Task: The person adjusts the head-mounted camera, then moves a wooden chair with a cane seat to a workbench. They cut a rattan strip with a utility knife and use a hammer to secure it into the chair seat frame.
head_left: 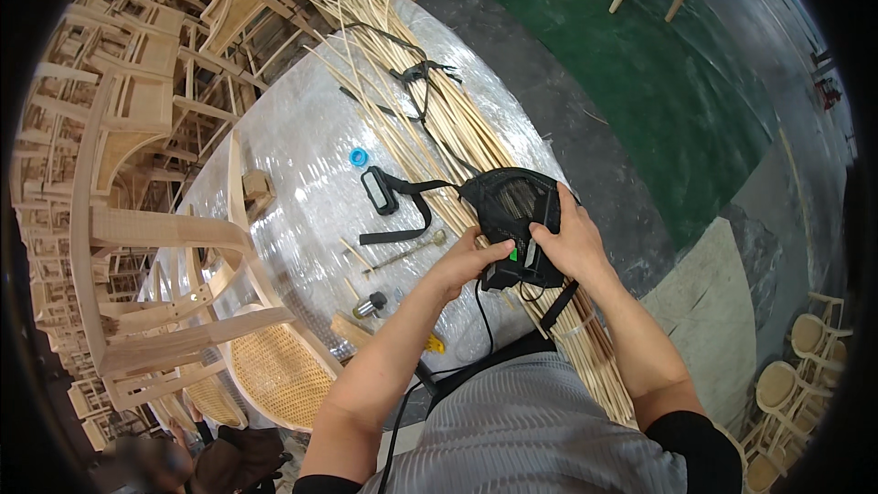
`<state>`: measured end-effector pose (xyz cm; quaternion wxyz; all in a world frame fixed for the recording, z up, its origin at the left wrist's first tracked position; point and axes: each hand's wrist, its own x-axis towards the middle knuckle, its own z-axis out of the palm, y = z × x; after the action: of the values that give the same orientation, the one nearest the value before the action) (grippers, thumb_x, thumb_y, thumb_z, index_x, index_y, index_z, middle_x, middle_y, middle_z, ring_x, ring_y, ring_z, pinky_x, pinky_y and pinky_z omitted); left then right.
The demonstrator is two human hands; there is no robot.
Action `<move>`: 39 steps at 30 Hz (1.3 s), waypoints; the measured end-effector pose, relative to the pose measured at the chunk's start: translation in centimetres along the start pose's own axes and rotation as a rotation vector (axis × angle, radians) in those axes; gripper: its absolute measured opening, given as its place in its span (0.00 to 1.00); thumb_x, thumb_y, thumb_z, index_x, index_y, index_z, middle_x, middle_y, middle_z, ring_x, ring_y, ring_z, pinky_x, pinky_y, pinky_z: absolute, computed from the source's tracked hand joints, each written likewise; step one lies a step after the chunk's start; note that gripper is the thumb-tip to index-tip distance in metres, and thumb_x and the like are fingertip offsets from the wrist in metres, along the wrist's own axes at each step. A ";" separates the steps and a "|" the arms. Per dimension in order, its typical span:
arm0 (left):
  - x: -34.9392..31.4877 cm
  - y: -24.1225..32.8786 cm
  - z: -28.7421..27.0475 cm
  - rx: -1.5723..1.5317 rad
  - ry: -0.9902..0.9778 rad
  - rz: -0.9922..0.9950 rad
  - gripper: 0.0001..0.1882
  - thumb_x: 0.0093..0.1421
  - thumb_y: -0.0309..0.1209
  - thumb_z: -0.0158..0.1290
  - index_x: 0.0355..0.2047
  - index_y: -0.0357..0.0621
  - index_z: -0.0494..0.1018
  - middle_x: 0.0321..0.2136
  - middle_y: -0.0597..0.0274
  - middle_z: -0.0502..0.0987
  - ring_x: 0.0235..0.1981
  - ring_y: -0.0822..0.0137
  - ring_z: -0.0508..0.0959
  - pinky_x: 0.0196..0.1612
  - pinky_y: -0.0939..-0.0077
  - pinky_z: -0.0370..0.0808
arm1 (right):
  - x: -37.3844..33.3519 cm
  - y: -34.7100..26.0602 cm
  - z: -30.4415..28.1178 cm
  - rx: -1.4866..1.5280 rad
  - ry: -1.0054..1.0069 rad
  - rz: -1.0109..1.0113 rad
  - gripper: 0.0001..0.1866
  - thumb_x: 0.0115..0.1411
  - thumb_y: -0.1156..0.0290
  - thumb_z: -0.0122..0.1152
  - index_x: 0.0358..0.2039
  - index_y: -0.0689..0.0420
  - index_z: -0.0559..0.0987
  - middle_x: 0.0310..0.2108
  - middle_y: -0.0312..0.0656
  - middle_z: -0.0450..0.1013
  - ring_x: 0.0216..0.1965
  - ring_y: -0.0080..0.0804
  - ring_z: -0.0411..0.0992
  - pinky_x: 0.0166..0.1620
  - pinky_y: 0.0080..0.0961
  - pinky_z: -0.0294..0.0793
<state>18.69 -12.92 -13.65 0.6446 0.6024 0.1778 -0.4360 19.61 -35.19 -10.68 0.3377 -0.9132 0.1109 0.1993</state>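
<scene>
Both my hands grip a black mesh pouch (512,194) with a dark boxy device in it, over a long bundle of pale cane rods (457,123). My left hand (464,263) holds its near left side, the thumb beside a small green light. Closed round the right edge is my right hand (576,238), thumb on top. From the pouch a black strap (428,187) runs left to a small black case (378,190) with a pale window. A black cable (484,316) hangs below. Dark straps (422,73) tie the bundle farther up.
The plastic-wrapped table (293,142) carries a blue ring (358,157), a thin rod-like tool (402,252) and a dark-and-metal knob (370,305). Wooden chair frames (174,229) crowd the left, one with a cane seat (279,366). Another person (229,457) is at lower left. Green flooring (631,91) lies right.
</scene>
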 end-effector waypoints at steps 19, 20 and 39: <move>-12.3 3.4 5.6 0.898 0.356 0.925 0.54 0.55 0.40 0.71 0.74 0.37 0.53 0.54 0.39 0.70 0.53 0.42 0.75 0.54 0.57 0.77 | -3.9 -0.3 1.9 0.754 -0.062 -0.004 0.43 0.57 0.70 0.67 0.73 0.60 0.62 0.44 0.47 0.78 0.41 0.28 0.76 0.48 0.22 0.75; -12.4 3.7 5.7 0.939 0.335 0.957 0.54 0.54 0.41 0.71 0.74 0.38 0.53 0.55 0.38 0.70 0.53 0.41 0.75 0.55 0.56 0.77 | -4.3 -0.5 1.6 0.792 -0.086 -0.025 0.43 0.58 0.70 0.67 0.74 0.59 0.62 0.46 0.45 0.76 0.41 0.27 0.75 0.48 0.22 0.75; -14.8 4.5 8.7 1.258 -0.162 1.011 0.61 0.46 0.45 0.75 0.75 0.46 0.53 0.56 0.47 0.69 0.59 0.42 0.71 0.66 0.40 0.63 | -10.4 1.7 2.7 1.494 -0.733 0.142 0.30 0.77 0.55 0.49 0.76 0.41 0.58 0.69 0.41 0.65 0.64 0.34 0.70 0.63 0.35 0.76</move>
<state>11.37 -16.32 2.08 0.3151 0.8262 -0.4414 -0.1526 8.98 -33.92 -8.97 0.8559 -0.3169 0.1541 0.3786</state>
